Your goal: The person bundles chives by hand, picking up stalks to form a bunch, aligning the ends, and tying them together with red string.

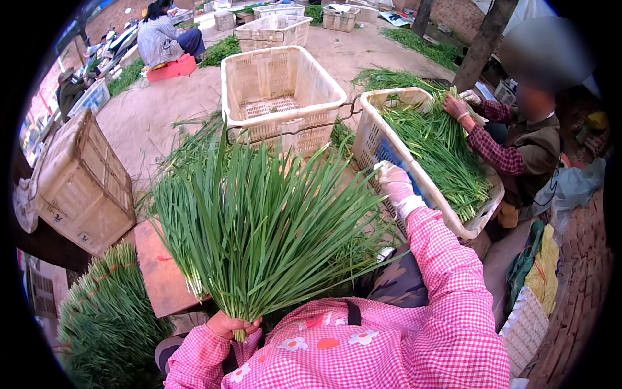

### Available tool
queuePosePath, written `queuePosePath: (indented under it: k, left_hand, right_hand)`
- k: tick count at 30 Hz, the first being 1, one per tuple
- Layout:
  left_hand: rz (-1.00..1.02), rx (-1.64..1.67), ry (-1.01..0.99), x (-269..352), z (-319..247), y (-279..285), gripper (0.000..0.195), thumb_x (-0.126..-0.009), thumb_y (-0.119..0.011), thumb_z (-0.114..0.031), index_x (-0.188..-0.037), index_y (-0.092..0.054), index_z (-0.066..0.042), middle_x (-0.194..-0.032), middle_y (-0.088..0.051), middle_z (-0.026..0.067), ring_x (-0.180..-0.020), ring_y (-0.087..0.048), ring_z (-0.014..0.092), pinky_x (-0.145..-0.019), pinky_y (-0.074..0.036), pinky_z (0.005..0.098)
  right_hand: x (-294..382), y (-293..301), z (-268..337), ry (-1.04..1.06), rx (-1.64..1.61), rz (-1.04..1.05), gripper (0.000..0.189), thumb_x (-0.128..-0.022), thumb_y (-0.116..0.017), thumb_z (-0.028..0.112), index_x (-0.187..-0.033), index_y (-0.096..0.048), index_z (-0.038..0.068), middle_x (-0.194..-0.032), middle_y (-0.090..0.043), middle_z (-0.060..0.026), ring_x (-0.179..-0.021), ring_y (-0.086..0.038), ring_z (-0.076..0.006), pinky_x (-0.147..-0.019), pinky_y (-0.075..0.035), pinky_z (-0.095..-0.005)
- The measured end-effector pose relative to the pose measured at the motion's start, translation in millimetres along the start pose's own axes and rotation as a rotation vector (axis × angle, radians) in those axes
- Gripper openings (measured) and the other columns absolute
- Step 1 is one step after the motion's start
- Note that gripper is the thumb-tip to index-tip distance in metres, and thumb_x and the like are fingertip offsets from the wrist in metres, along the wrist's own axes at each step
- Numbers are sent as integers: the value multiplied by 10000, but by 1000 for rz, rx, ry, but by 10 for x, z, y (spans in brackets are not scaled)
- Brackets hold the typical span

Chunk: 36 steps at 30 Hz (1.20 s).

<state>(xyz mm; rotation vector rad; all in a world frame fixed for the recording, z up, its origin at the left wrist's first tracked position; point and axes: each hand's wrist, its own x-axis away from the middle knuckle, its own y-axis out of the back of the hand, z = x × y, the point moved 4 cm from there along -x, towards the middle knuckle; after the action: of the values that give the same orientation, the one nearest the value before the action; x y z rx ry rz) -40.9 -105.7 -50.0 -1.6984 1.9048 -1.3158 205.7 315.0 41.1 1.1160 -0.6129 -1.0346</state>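
My left hand (233, 325) is closed around the pale stem ends of a large bunch of garlic chives (262, 223), whose green leaves fan out upward. Reaching forward, my right hand (394, 182) wears a light glove and is raised beside the blue-marked wall of a plastic crate (413, 160) full of chives. Its fingers are bent; whether they hold anything cannot be told. More chives lie behind the bunch on a reddish wooden board (163, 272) by my left side.
A co-worker (515, 141) handles chives at the crate's far side. An empty plastic crate (286, 116) stands ahead, with another tipped crate (82, 185) at left. Tied chive bundles (107, 316) stand lower left. Loose chives litter the ground. Another person (163, 41) sits farther off.
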Motion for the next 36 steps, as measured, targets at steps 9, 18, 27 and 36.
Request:
queuePosePath:
  k: [9, 18, 27, 36]
  left_hand:
    - [-118, 24, -71, -27, -62, -2, 411, -630, -672, -54, -1011, -540, 28, -878, -585, 122, -714, -564, 178, -581, -448, 256]
    - [-77, -21, -108, -66, -100, -85, 378, -633, -691, -118, -942, -534, 33, -812, -557, 97, -556, -445, 126, -500, -350, 252]
    - [-27, -38, -187, -20, -255, -142, 325, -668, -713, -227, -839, -538, -13, -641, -486, 31, -524, -413, 116, -490, -316, 248]
    - [-123, 100, -236, -140, -310, -165, 302, -675, -671, -186, -868, -524, -4, -700, -499, 55, -592, -437, 122, -532, -343, 250]
  right_hand:
    - [555, 122, -164, -221, -860, 583, 189, -904, -486, 284, -919, -528, 101, -749, -525, 24, -548, -455, -76, -409, -361, -196]
    - [1132, -114, 756, -79, -1666, 881, 373, -865, -570, 313, -1137, -490, 71, -899, -587, -20, -659, -490, -65, -558, -380, -177]
    - [385, -321, 557, 247, -25, 169, 295, -843, -527, 184, -1082, -478, 17, -945, -586, -216, -916, -555, -374, -779, -435, -414]
    - [68, -1260, 453, 75, -311, 546, 662, -827, -597, 349, -1312, -331, -14, -1219, -488, -236, -1127, -481, -326, -943, -360, -347]
